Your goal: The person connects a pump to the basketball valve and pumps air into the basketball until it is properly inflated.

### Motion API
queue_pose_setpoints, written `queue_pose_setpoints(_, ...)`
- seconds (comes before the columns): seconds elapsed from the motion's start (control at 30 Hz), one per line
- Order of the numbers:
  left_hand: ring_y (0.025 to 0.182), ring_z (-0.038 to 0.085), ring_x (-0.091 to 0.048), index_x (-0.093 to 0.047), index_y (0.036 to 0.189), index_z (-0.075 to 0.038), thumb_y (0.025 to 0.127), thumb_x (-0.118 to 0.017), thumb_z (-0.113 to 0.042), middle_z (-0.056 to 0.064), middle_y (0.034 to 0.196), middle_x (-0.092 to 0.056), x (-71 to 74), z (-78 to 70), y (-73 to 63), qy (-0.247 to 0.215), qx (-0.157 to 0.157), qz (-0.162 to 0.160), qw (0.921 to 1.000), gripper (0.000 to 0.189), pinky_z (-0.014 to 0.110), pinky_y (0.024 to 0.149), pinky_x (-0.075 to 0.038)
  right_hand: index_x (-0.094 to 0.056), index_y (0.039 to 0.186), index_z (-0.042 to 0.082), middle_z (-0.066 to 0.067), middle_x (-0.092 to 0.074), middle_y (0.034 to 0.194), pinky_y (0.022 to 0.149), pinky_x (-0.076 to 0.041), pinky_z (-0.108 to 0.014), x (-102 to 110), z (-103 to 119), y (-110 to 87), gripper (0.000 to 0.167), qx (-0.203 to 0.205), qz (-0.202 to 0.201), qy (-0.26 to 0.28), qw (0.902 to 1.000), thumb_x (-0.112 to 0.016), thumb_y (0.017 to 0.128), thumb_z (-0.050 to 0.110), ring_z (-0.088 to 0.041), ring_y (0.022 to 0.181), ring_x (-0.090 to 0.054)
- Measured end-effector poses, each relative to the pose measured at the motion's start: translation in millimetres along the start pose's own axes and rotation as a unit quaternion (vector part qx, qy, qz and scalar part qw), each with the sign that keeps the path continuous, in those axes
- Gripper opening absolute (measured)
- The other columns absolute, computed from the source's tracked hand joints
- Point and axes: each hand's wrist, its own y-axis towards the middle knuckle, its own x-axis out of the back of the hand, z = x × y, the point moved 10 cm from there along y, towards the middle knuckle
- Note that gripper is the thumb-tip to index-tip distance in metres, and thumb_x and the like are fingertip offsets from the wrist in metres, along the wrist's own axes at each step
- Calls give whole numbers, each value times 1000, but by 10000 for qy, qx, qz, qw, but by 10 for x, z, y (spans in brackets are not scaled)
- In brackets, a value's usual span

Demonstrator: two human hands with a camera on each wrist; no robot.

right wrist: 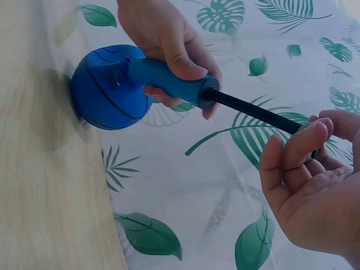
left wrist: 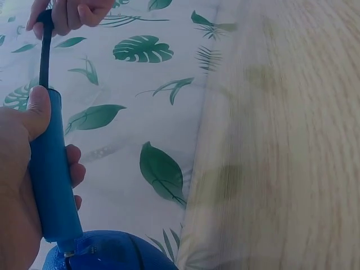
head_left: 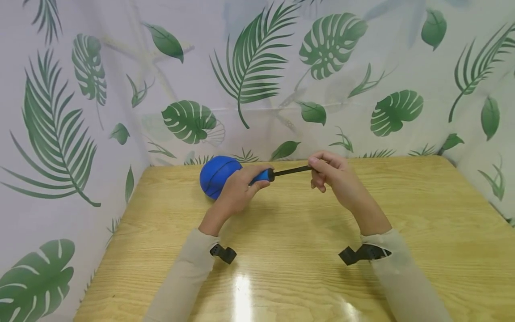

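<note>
A blue ball (head_left: 217, 175) with black lines rests on the table, left of the middle. My left hand (head_left: 237, 188) grips the blue barrel of a hand pump (left wrist: 55, 169), thumb along one side and fingertips round the other. In the left wrist view the pump's tip meets the ball at a small metal needle. The pump's black rod (right wrist: 256, 114) is drawn well out of the barrel. Its far end is pinched between the thumb and fingers of my right hand (head_left: 335, 176), partly hidden by them.
The wooden table (head_left: 306, 268) reaches to a white cloth backdrop (head_left: 277, 138) printed with green leaves, at the back and both sides. Black straps (head_left: 223, 254) with small mounts sit on both wrists over beige sleeves.
</note>
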Motion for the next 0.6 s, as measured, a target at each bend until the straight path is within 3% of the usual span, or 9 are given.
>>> queue_pose_setpoints(0.23, 133, 27, -58, -56, 146, -16, 104, -57, -33, 7, 141, -63, 7, -11, -1, 166, -119, -57, 9998, 45, 50, 111, -45, -59, 94, 8, 2, -44, 62, 63, -53, -28, -27, 50, 7, 19, 163, 19, 186, 9997, -50, 109, 18, -16, 50, -43)
queue_pose_setpoints(0.43, 128, 27, -61, -56, 145, -13, 104, -58, -32, 9, 137, -65, -83, -67, 17, 105, -241, -14, 9997, 46, 46, 108, -49, -56, 96, 9, 2, -44, 63, 63, -54, -29, -186, -70, 26, 20, 108, 262, -261, 9993, -46, 110, 19, -16, 51, -47)
queue_pose_setpoints(0.6, 125, 25, -63, -56, 144, -13, 104, -58, -30, 8, 136, -65, -166, -118, 27, -44, -298, 109, 9995, 44, 43, 106, -51, -53, 104, 0, 2, -45, 63, 62, -54, -29, -353, -223, 37, 23, -157, 434, -488, 9977, -46, 110, 21, -19, 51, -48)
